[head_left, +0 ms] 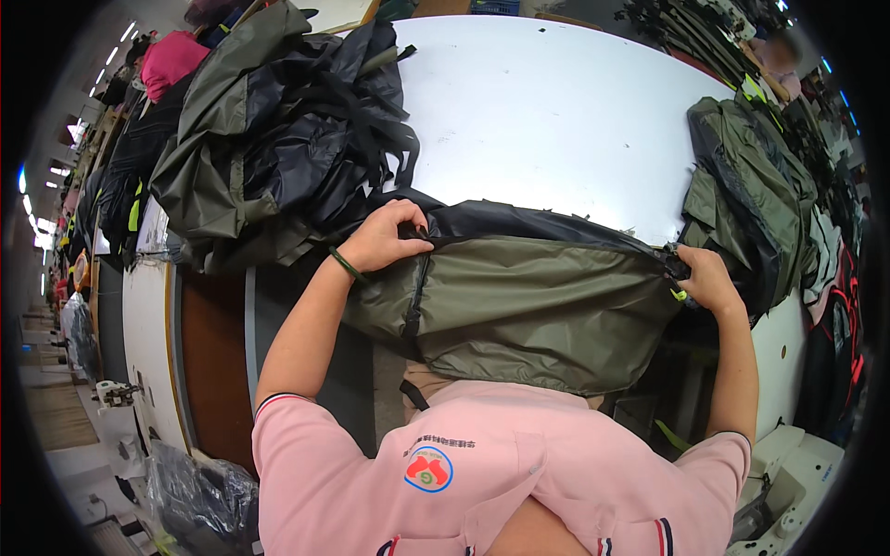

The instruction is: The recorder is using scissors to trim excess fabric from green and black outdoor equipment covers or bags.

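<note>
Olive fabric (547,296): one piece, dark edging (528,221) along its top, stretched between both hands at the near side of the white tabletop (547,120), hanging creased toward the wearer's pink shirt (501,445).
Left hand (385,239): I see thumb and fingers pinching the top edge, beside a black strap (414,306); green bracelet (346,264) at the wrist.
Right hand (709,278): gripping the piece's far right corner, a yellow-green tab (680,296) just below; I cannot tell each finger's place.
Left heap (209,157): olive and black cloth, loose straps.
Right heap (756,185): similar cloth, crumpled, near the right hand.
Sewing machine (788,482): white, partly visible, lower right.
</note>
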`<action>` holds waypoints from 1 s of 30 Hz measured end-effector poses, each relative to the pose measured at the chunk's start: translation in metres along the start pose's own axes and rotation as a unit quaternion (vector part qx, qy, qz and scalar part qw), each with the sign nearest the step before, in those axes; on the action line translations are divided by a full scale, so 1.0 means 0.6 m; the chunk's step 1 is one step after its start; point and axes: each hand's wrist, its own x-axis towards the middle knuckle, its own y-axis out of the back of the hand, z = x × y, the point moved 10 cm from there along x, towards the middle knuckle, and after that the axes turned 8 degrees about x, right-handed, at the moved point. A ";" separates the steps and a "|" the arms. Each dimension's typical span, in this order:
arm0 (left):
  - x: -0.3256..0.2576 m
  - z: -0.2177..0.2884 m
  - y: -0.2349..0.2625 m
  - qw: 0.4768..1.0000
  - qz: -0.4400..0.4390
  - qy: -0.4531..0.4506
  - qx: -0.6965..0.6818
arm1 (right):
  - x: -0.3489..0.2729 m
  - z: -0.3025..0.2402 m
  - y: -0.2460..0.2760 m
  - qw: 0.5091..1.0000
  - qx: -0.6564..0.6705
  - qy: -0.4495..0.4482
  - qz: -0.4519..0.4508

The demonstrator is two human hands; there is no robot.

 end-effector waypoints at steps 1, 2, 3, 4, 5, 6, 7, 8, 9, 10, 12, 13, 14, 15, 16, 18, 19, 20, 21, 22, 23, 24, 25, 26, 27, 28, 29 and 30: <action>-0.005 -0.002 0.004 1.000 0.005 0.001 -0.002 | 0.001 0.002 0.000 1.000 -0.009 0.005 0.013; -0.010 -0.018 0.002 0.997 -0.010 0.044 -0.069 | 0.005 -0.013 0.006 1.000 -0.013 0.009 0.012; -0.018 -0.031 -0.002 0.987 -0.024 0.088 -0.136 | 0.012 -0.037 0.016 1.000 -0.003 -0.002 0.020; -0.025 -0.029 0.000 0.986 -0.019 0.090 -0.137 | 0.021 -0.058 0.021 1.000 0.007 -0.013 0.027; -0.033 -0.027 -0.004 0.967 -0.015 0.111 -0.230 | 0.030 -0.085 0.024 0.998 0.034 0.021 0.053; -0.040 -0.024 -0.010 0.938 -0.012 0.132 -0.322 | 0.041 -0.123 0.025 0.995 0.063 0.040 0.062; -0.042 -0.009 -0.011 0.928 -0.007 0.117 -0.354 | 0.052 -0.170 0.025 0.993 0.053 0.077 0.067; -0.047 0.002 -0.009 0.927 -0.004 0.117 -0.355 | 0.063 -0.220 0.024 0.990 0.041 0.114 0.072; -0.049 0.013 -0.005 0.921 0.012 0.118 -0.372 | 0.075 -0.252 0.010 0.989 0.047 0.131 0.055; -0.052 0.021 -0.003 0.914 0.029 0.119 -0.388 | 0.087 -0.284 -0.005 0.987 0.053 0.150 0.037; -0.052 0.035 -0.004 0.912 0.048 0.108 -0.392 | 0.103 -0.338 -0.026 0.980 0.041 0.193 0.025; -0.052 0.042 -0.004 0.912 0.055 0.102 -0.395 | 0.111 -0.352 -0.032 0.980 0.044 0.195 0.020; -0.055 0.045 -0.002 0.910 0.065 0.097 -0.397 | 0.119 -0.367 -0.037 0.978 0.049 0.200 0.013; -0.058 0.045 -0.002 0.910 0.069 0.093 -0.398 | 0.125 -0.377 -0.039 0.978 0.049 0.204 0.012; -0.059 0.046 -0.001 0.910 0.072 0.094 -0.398 | 0.129 -0.385 -0.042 0.977 0.057 0.207 0.003; -0.064 0.052 0.000 0.911 0.066 0.088 -0.397 | 0.136 -0.401 -0.046 0.975 0.064 0.214 -0.009; -0.065 0.049 -0.001 0.914 0.069 0.086 -0.391 | 0.140 -0.402 -0.052 0.977 0.070 0.201 -0.031; -0.064 0.049 -0.001 0.913 0.071 0.086 -0.393 | 0.143 -0.401 -0.058 0.978 0.074 0.186 -0.053; -0.063 0.051 -0.001 0.915 0.069 0.081 -0.390 | 0.144 -0.403 -0.059 0.978 0.072 0.187 -0.054; -0.063 0.054 -0.002 0.917 0.067 0.076 -0.386 | 0.145 -0.405 -0.061 0.977 0.083 0.189 -0.060; -0.063 0.055 -0.001 0.916 0.067 0.076 -0.387 | 0.145 -0.406 -0.065 0.975 0.096 0.191 -0.066; -0.063 0.057 -0.001 0.917 0.067 0.073 -0.387 | 0.146 -0.407 -0.067 0.975 0.095 0.190 -0.067; -0.062 0.059 -0.001 0.917 0.066 0.071 -0.386 | 0.146 -0.411 -0.067 0.974 0.092 0.199 -0.059; -0.062 0.061 -0.001 0.917 0.066 0.071 -0.387 | 0.146 -0.415 -0.066 0.973 0.090 0.208 -0.050; -0.062 0.062 -0.001 0.918 0.067 0.071 -0.385 | 0.145 -0.417 -0.066 0.973 0.089 0.206 -0.050; -0.062 0.063 0.000 0.919 0.069 0.071 -0.383 | 0.144 -0.422 -0.063 0.972 0.091 0.215 -0.038; -0.062 0.065 0.000 0.918 0.067 0.070 -0.383 | 0.143 -0.425 -0.058 0.970 0.093 0.224 -0.024; -0.062 0.066 0.001 0.919 0.067 0.071 -0.381 | 0.143 -0.423 -0.058 0.970 0.092 0.222 -0.024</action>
